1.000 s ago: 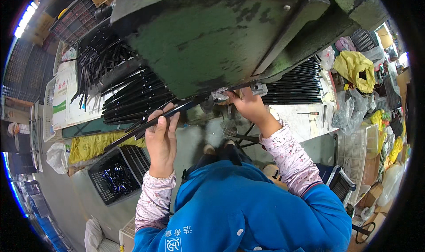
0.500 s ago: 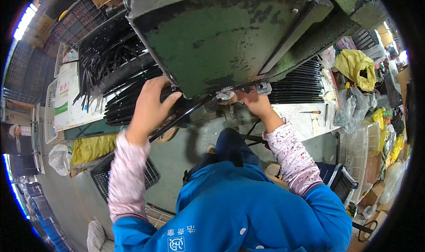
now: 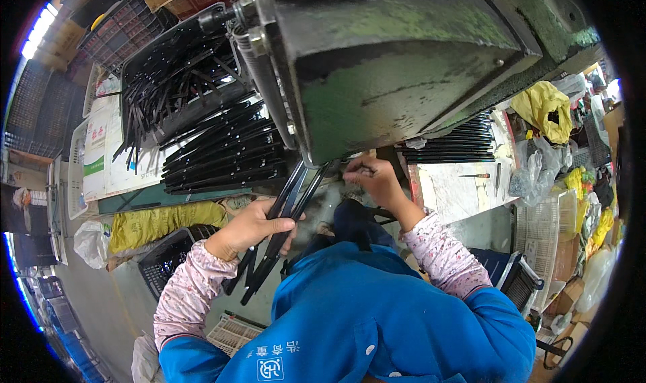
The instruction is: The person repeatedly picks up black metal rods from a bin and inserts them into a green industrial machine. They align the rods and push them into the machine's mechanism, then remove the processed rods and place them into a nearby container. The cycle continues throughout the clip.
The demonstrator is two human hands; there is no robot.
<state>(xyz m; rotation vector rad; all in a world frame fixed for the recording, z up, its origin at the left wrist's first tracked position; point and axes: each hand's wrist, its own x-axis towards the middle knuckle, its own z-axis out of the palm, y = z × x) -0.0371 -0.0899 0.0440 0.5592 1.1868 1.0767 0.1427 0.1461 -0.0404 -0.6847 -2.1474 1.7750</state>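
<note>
My left hand is closed round a small bunch of slim black tubes. They slant from under the machine's edge down toward my lap, their lower ends fanned apart. At the right, my right hand is raised beside the upper ends of the tubes, with its fingers curled together. Whatever sits between those fingertips, if anything, is too small to make out. A large green machine head overhangs both hands and hides the upper tips of the tubes.
Piles of black tubes lie on the left-hand table, and a neat row of black tubes on the right-hand one. A screwdriver rests there too. A black crate stands low on the left; plastic bags crowd the right.
My left hand has come down toward my lap, now gripping the bunch of tubes. My right hand has drawn back from the machine's underside. The view has shifted, showing the machine farther right.
</note>
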